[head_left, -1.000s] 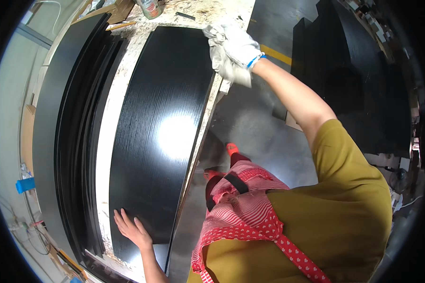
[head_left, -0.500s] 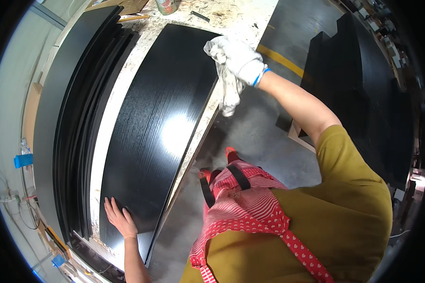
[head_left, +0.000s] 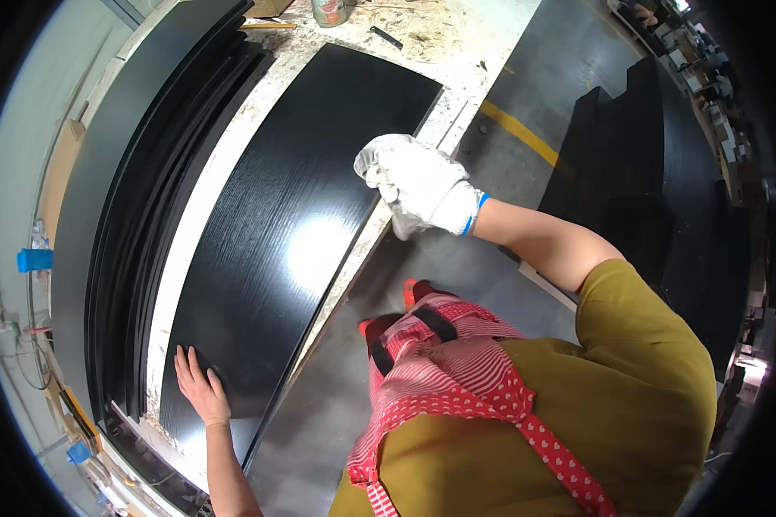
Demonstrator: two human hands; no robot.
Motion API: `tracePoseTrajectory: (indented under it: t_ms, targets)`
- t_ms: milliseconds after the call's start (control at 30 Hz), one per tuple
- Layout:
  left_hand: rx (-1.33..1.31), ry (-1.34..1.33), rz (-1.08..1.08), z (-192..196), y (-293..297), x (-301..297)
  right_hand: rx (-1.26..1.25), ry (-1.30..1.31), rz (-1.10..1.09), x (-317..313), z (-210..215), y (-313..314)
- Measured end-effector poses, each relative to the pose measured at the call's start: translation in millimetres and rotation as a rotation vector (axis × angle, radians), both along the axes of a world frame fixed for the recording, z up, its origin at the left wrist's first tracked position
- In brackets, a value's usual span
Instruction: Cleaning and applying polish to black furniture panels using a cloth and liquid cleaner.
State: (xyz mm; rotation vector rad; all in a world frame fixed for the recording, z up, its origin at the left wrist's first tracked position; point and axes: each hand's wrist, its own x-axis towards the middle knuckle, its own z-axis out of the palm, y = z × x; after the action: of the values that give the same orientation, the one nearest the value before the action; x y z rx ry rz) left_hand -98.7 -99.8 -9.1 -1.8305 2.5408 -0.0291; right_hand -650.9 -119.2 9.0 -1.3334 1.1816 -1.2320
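A glossy black wood-grained panel (head_left: 259,207) lies flat on the worktable, a bright light reflecting off its middle. Bare and with fingers outstretched, my left hand (head_left: 202,389) rests on the panel's near left end. My right hand (head_left: 427,185), in a white knit glove with a blue cuff edge, is closed around a whitish cloth (head_left: 369,158) at the panel's right edge. Part of the cloth hangs below the glove, and most of it is hidden by the hand.
Several dark curved panels (head_left: 116,207) stand stacked along the left. At the far end of the stained white tabletop (head_left: 444,52) are a can (head_left: 328,12) and a small black tool (head_left: 386,38). More black panels (head_left: 638,189) are piled across the floor at right.
My right hand has moved nearer along the panel's right edge with the cloth, away from its far corner. My left hand stays flat on the near end.
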Motion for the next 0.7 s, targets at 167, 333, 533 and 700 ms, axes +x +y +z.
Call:
tracePoseTrajectory:
  t_ms: [167,333,533,700]
  targets:
    - [-0.007,0.034,-0.008,0,2,-2,-0.203,0.809,-0.328,-54,14,-22]
    - [-0.010,0.009,-0.019,0,-3,-3,-0.239,0.754,-0.037,19,-42,2]
    - [-0.016,0.037,0.001,-5,0,3,0.283,-0.644,0.173,53,-24,11]
    - [-0.011,0.058,-0.012,-1,-3,-1,0.009,0.587,-0.457,-54,5,-23]
